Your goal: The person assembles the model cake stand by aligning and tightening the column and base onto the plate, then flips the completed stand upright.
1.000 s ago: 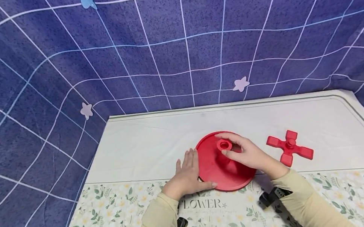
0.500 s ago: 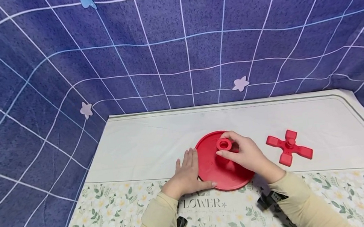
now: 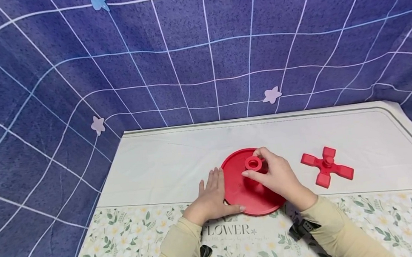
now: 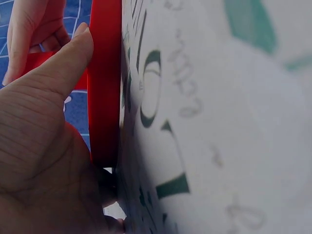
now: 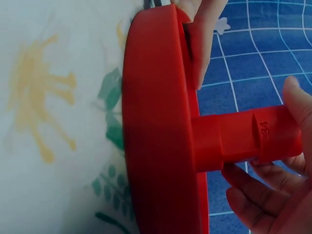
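A round red dish with a raised rim (image 3: pixel 234 191) lies on the table, and a hollow red post (image 5: pixel 239 139) stands up from it. My right hand (image 3: pixel 279 175) holds the post from the right, thumb near its top and fingers curled round the far side. Flat against the dish's left side is my left hand (image 3: pixel 211 203), fingers straight and spread. Its thumb (image 4: pixel 73 58) lies on the near rim in the left wrist view. Part of the dish is hidden under my right hand.
To the right lies a red cross-shaped piece (image 3: pixel 328 167) with four flat arms and a central stub. A white tablecloth (image 3: pixel 163 159) with a floral band covers the table. Behind hangs a dark blue gridded curtain (image 3: pixel 190 62).
My right hand has closed in round the post and turned, its thumb sliding left across the front and its wrist swinging slightly left. My left hand and the cross-shaped piece stay put.
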A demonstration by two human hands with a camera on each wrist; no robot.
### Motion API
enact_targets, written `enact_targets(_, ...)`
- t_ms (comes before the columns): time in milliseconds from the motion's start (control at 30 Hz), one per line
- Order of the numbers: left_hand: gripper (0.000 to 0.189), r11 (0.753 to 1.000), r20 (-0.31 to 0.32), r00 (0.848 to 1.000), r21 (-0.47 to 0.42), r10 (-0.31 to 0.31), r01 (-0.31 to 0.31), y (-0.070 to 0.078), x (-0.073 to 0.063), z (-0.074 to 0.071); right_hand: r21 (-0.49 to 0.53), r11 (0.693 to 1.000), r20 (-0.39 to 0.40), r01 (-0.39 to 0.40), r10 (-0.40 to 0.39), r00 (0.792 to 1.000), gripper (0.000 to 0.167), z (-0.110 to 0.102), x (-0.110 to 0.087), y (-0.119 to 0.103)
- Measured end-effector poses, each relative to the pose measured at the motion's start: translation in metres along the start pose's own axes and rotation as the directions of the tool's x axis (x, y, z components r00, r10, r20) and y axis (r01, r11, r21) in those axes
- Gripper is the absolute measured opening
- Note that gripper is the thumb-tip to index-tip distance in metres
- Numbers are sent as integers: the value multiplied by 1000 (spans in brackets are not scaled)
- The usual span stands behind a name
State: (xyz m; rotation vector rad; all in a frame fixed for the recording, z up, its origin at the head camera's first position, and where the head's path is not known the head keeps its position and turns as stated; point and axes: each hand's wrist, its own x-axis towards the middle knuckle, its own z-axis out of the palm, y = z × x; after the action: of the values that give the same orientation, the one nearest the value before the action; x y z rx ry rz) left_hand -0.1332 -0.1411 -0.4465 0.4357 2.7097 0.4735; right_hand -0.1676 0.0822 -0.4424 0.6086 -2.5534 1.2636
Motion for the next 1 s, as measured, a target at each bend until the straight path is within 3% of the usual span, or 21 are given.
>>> enact_targets(200,123,1000,1,1000,-11,5,-4,-1,1,1,18,998,115,60,-62,991,70,-9,1,5)
enact_targets(333,124,1000,5,1000,-5,-3,3,0,0,1,124,986,190,114,-137,972,65,-14,4,9)
enact_targets(467,124,1000,3,1000,-12,-2,2,-1,0,1,289,954,240,75,-148,959,53,-15,6,11)
enact_targets(567,124,1000,1,1000,-21,5,-5,-1,0,1,359,933,248,28,-124,961,46,-15,6,12)
enact_targets(667,124,1000,3,1000,-19,6,-6,-1,1,1,364,931,227,13,-102,969,42,-14,6,12)
enact_targets(1000,123,1000,8,1000,-20,4,-4,0,1,1,243,970,140,-16,-19,990,37,-8,2,6)
